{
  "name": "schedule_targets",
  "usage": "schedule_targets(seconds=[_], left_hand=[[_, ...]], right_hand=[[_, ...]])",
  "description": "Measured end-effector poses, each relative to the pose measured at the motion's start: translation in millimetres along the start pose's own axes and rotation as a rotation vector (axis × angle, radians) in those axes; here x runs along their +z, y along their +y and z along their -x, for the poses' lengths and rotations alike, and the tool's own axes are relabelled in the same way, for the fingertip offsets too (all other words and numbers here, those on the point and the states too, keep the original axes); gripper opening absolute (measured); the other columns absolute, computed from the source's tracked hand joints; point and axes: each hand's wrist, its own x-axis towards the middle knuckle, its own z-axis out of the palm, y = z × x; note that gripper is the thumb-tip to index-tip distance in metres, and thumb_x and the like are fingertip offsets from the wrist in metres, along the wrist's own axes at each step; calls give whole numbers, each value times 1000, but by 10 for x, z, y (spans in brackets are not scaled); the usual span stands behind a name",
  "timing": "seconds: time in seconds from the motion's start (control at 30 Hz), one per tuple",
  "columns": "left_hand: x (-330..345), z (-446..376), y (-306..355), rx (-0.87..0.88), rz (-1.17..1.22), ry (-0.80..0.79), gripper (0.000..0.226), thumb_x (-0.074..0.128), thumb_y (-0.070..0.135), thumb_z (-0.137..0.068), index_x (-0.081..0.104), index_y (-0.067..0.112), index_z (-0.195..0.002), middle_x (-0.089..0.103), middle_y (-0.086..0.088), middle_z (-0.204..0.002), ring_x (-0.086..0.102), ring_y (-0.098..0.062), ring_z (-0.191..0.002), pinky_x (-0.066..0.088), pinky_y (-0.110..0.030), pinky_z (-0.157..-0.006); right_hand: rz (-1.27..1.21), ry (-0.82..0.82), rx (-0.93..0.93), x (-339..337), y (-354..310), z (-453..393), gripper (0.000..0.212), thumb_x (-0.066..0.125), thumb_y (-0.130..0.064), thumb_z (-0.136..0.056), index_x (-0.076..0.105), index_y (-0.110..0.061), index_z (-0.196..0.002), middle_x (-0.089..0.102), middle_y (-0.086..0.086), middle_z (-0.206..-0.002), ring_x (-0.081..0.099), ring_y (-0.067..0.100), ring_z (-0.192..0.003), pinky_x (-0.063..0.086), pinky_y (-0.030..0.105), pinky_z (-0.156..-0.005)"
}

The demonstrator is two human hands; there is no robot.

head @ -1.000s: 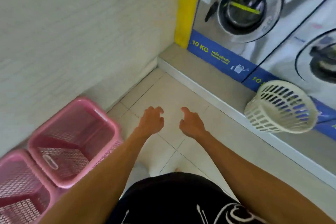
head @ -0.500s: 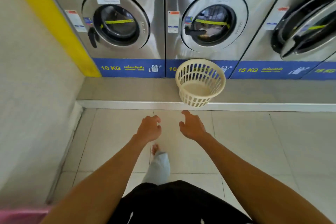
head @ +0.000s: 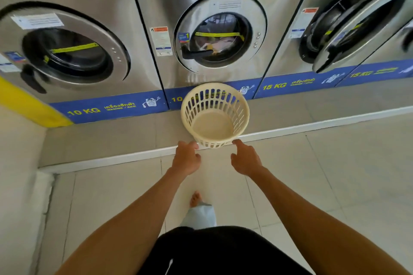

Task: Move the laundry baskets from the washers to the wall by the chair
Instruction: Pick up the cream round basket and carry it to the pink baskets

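The cream slatted laundry basket (head: 215,116) sits at frame centre on the raised ledge (head: 100,140) under the middle washer (head: 214,35). Just below it, the left hand (head: 186,158) and right hand (head: 245,159) flank its near wall, both grips apart and empty, equally near.

basket (head: 215,116) on ledge (head: 100,138) before middle washer (head: 214,29).

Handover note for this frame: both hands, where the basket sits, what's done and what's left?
Left hand: empty, fingers curled, close to the basket's near side.
Right hand: empty, open, fingertips near the rim; no grip yet.
Cream round laundry basket: empty, tilted toward the camera on the raised ledge in front of the middle washer.
Done: approach.
Left: grasp it, carry it to the wall.
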Motion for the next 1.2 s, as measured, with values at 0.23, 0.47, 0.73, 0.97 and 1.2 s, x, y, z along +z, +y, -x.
schedule_targets(seconds=[0.23,0.47,0.73,0.97,1.2], left_hand=[[-118,-684,391,18,-20,-125,34,54,20,-87,57,16,-121,48,-13,-127,53,-29,-114,46,-35,-94],[-40,-1137,526,-18,9,-76,33,55,15,-85,60,11,-118,58,-12,-118,56,-28,-111,47,-35,-92],[342,-1494,531,-346,150,-18,39,54,16,-84,56,15,-123,55,-11,-124,54,-28,-116,48,-38,-96],[884,-2119,388,-633,239,160,47,54,13,-84,50,16,-130,46,-17,-132,46,-32,-125,46,-45,-98],[1453,-2910,-49,-889,254,249,52,51,21,-91,36,32,-140,45,-21,-129,48,-37,-116,42,-49,-95]], right_hand=[[15,35,60,-327,110,-569,57,52,-11,-94,41,-23,-149,59,6,-140,59,30,-122,53,44,-94],[-8,4,76,-432,275,-1069,54,55,-12,-92,48,-20,-145,53,0,-146,51,29,-130,50,46,-100],[23,-237,114,-519,547,-1818,64,56,-11,-88,41,-18,-149,55,5,-146,53,34,-130,50,48,-101],[150,-310,60,-383,921,-2923,57,62,-23,-86,46,-16,-140,57,8,-137,56,34,-121,52,49,-97],[269,-120,22,74,1216,-4040,64,62,-18,-89,34,-20,-147,24,14,-161,36,39,-136,45,55,-103]])
